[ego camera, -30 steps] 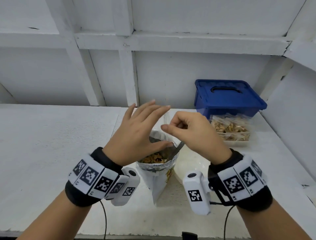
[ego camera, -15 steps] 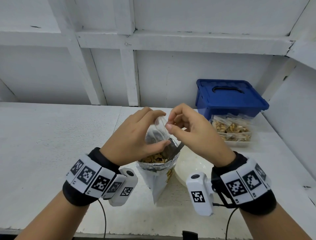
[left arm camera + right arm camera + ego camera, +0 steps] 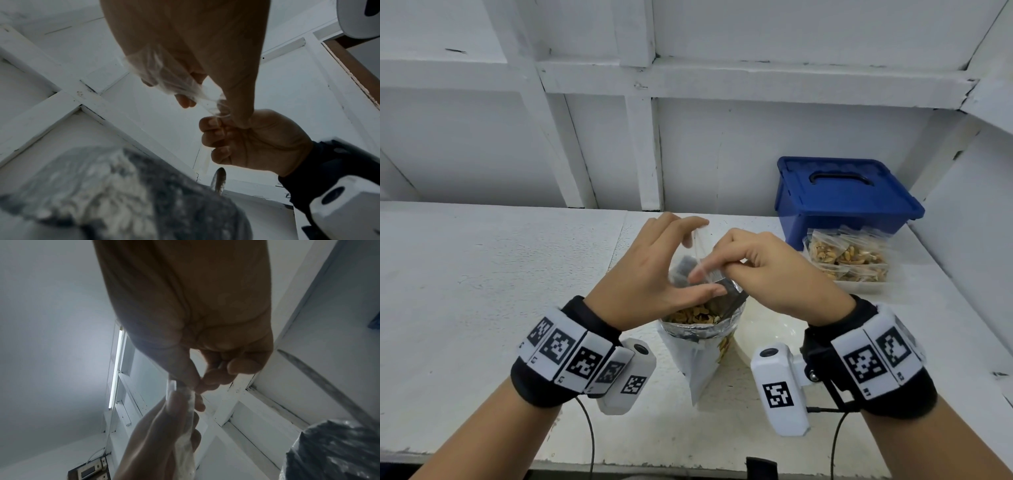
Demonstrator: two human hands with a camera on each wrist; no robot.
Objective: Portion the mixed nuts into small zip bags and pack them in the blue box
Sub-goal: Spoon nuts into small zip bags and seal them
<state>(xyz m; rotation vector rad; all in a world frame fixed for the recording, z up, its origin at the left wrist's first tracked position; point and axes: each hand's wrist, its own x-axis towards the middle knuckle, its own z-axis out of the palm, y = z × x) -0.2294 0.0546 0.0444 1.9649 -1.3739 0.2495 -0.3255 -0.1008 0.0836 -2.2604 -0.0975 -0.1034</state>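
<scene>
Opening step: both hands work a small empty zip bag (image 3: pixel 700 255) held just above the big foil nut pouch (image 3: pixel 700 337), probably so any spill drops back inside.
Left hand (image 3: pixel 650 274): fingers loosely curved, fingertips and thumb pinching the left side of the clear bag; the wrist view shows film draped over the fingers (image 3: pixel 164 76).
Right hand (image 3: pixel 767 274): curled tight, thumb and forefinger nipping the other edge of the bag mouth, seemingly to peel the seal apart.
Zip bag: see-through, no nuts visible in it yet; whether the mouth has parted I cannot tell.
Nut pouch: stands upright on the white counter (image 3: pixel 482 291) with its top rolled down and nuts showing; a dark scoop handle (image 3: pixel 732 296) pokes out under the right hand, handy for filling.
Filled bags (image 3: pixel 846 257): piled in a clear tray just in front of the blue box, well to the right.
Blue box (image 3: pixel 842 195): lid on, at the back right corner, so packing is not yet begun.
Progress: several portions done, this one barely started.
</scene>
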